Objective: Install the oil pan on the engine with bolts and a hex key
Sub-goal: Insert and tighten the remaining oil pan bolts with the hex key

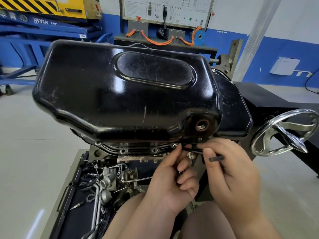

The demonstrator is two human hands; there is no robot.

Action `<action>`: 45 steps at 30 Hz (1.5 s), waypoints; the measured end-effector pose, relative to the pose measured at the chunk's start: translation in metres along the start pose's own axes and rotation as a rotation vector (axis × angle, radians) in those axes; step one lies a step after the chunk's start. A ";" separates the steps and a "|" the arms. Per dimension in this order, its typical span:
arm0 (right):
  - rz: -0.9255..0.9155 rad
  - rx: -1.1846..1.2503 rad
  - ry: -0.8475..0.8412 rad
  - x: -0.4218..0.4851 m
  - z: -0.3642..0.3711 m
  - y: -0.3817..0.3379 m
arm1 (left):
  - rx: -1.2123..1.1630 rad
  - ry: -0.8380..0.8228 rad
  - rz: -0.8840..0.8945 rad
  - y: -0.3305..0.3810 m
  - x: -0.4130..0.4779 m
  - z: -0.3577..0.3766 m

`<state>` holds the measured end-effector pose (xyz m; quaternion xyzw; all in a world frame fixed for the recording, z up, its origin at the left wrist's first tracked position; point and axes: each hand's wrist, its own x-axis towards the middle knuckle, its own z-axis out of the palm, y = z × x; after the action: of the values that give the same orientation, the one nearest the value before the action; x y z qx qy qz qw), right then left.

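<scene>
Oil pan sits on the upturned engine, with its flange running along the near edge. Your hands are close together at the flange's right end, just under the threaded drain hole.

Your right hand pinches the hex key, thumb on top, and the key's blunt end pokes out past the thumb. Your left hand, fingers curled, pinches the key's other arm. Its fingertip is just beside a bolt in the flange.

Chrome handwheel stands to the right, apart from the pan.

Glossy scratched black-painted metal oil pan
</scene>
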<state>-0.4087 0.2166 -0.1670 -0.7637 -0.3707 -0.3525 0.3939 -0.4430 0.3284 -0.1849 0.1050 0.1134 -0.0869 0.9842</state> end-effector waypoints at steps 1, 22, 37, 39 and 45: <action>0.010 0.069 0.029 -0.001 -0.001 -0.001 | -0.002 0.000 -0.020 0.001 -0.001 0.000; 0.264 -0.115 -0.585 0.002 0.017 -0.025 | 0.072 0.205 0.128 0.012 -0.005 -0.008; 0.316 0.020 -0.753 0.004 0.022 -0.022 | -0.020 0.188 0.240 0.014 0.000 -0.017; 0.318 0.039 -0.767 0.006 0.022 -0.021 | -0.007 0.188 0.258 0.014 -0.001 -0.017; 0.281 0.034 -0.842 0.010 0.025 -0.021 | -0.002 0.201 0.243 0.012 -0.003 -0.017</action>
<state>-0.4150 0.2500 -0.1627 -0.8771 -0.3970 0.0522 0.2651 -0.4468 0.3437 -0.1981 0.1250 0.1979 0.0439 0.9712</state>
